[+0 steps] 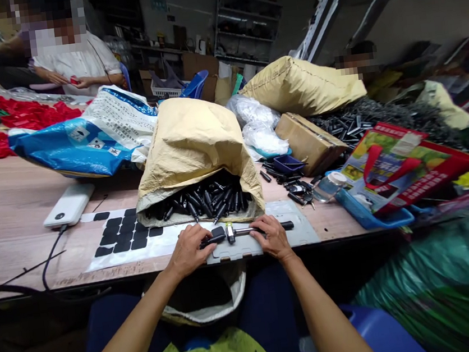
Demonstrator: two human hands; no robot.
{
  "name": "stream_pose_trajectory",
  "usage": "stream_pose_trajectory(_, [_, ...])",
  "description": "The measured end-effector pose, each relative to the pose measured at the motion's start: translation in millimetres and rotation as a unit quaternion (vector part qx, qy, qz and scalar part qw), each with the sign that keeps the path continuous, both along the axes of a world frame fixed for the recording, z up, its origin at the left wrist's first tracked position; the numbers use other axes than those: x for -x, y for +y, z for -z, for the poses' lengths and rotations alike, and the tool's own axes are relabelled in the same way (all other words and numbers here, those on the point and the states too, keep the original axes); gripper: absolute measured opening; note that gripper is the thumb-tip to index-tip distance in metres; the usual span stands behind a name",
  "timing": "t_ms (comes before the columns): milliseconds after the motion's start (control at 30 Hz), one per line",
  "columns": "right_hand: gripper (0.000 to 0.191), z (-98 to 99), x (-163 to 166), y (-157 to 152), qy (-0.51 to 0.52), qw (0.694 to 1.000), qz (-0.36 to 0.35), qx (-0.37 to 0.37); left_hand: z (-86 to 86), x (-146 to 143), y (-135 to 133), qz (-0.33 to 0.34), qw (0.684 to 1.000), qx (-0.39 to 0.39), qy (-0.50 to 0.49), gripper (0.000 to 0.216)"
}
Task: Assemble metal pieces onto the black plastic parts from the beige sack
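Note:
My left hand is closed around a black tube-like part at the table's front edge. My right hand grips the metal shaft of a small hammer, whose head lies close to the black part and whose black handle end points right. Both hands are over a grey board. Just behind them, a yellow woven sack lies with its mouth facing me, full of black pen-like parts. To the left, a white sheet carries several black square pads.
A white power bank with a cable sits left, before a blue-and-white bag. On the right are a cardboard box, loose black parts, a clear bottle and a blue tray. An open sack is below the edge. A person sits opposite.

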State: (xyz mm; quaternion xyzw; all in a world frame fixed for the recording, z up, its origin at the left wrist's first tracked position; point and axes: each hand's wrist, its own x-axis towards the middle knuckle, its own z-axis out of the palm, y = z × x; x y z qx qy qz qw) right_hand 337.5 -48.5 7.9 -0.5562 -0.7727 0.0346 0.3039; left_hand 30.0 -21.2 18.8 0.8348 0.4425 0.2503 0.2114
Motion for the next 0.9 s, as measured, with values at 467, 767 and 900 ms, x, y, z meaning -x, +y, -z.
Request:
stream_pose_trajectory(467, [0.027, -30.1, 50, -54, 0.043, 0.997, 0.066, 0.008, 12.4, 4, 6, 0.019, 0.999, 0.018, -0.042, 0.019])
stream_pose_trajectory(767, [0.043, -30.1, 85, -95, 0.041, 0.993, 0.111, 0.024, 15.9, 5, 10, 0.030, 0.998, 0.031, -0.035, 0.020])
stream_pose_trajectory(900, [0.044, -29.1, 90, -96, 0.000, 0.992, 0.127, 0.013, 16.7, 5, 10, 0.028, 0.998, 0.032, -0.038, 0.020])
